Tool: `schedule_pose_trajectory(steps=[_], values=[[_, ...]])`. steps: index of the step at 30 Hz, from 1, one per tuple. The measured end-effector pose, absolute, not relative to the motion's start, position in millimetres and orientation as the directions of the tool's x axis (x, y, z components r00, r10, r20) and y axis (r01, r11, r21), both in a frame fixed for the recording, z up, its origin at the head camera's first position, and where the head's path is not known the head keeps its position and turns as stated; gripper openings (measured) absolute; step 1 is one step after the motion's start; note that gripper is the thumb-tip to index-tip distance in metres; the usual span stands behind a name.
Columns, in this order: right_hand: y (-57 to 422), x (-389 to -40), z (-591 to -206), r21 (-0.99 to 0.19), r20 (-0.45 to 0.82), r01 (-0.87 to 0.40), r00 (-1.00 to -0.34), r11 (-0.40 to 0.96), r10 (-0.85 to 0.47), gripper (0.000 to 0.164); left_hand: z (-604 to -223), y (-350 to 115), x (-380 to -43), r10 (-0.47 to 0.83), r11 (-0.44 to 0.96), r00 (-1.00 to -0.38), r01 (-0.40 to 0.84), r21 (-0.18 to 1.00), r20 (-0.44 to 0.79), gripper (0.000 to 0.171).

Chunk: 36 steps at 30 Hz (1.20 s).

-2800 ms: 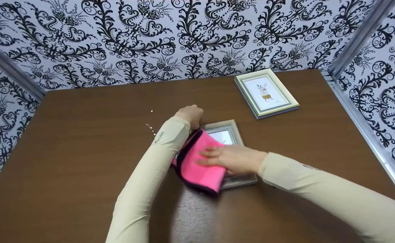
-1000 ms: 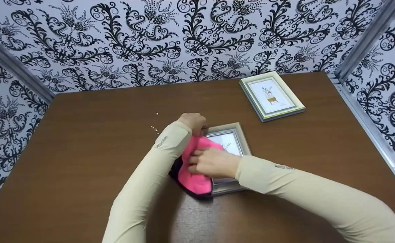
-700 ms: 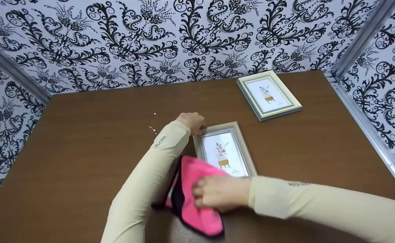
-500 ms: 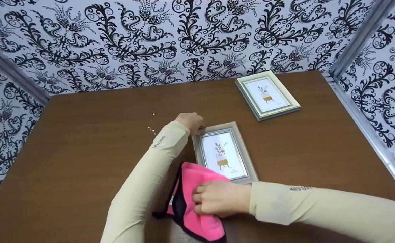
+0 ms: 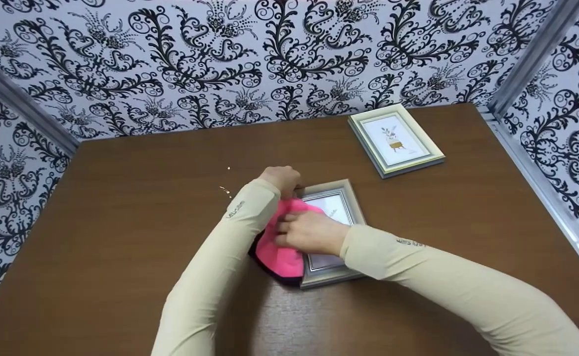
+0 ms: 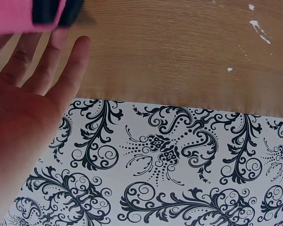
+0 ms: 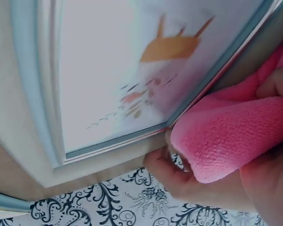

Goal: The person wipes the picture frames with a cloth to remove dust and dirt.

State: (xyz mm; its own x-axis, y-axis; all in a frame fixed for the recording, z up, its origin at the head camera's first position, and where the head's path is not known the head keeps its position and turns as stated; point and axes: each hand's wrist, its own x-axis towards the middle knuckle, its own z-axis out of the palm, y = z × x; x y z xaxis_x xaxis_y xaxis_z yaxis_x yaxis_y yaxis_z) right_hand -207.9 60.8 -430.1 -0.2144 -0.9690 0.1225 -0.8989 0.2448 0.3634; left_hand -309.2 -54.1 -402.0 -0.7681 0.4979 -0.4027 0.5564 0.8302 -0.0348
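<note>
A picture frame (image 5: 334, 205) with a pale silvery border lies near the table's middle, holding a print of a plant in an ochre pot. At its far left corner my left hand (image 5: 282, 179) grips the border; in the right wrist view its thumb and a bent finger pinch that corner. My right hand (image 5: 314, 231) holds a bunched pink cloth (image 5: 287, 262) with black edging over the frame's left side. Fluffy pink folds (image 7: 226, 136) lie between thumb and fingers along the border in the right wrist view. The cloth hides the left part of the print.
Toward the back right of the brown table (image 5: 146, 222) lie stacked picture frames (image 5: 395, 138), a cream one on top. Small whitish marks (image 5: 225, 190) show left of the left hand. A black-and-white patterned wall (image 5: 195, 64) borders the back, with metal rails (image 5: 526, 59) at the corners.
My right hand has moved the cloth down past the frame's near edge and then back up along its left side. The left hand stays at the far left corner.
</note>
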Motion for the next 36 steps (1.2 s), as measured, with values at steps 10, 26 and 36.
schedule_pose_trajectory(steps=[10,26,36], values=[[73.6,-167.9,-427.3,0.368,0.083,-0.922,-0.100,0.123,-0.992,0.026,-396.7,-54.8,-306.8,0.485,0.825,-0.780,0.558,-0.088,-0.395,0.017],[112.3,-148.1,-423.4,0.325,0.156,-0.946,0.042,0.011,-0.987,0.029,-402.8,-90.9,-272.7,0.563,0.826,-0.819,0.552,0.115,-0.112,0.024],[122.4,-195.5,-417.7,0.150,0.193,-0.952,-0.238,0.268,-0.952,0.047,-381.4,-110.7,-183.8,0.714,0.700,-0.641,0.661,-0.269,0.283,0.007]])
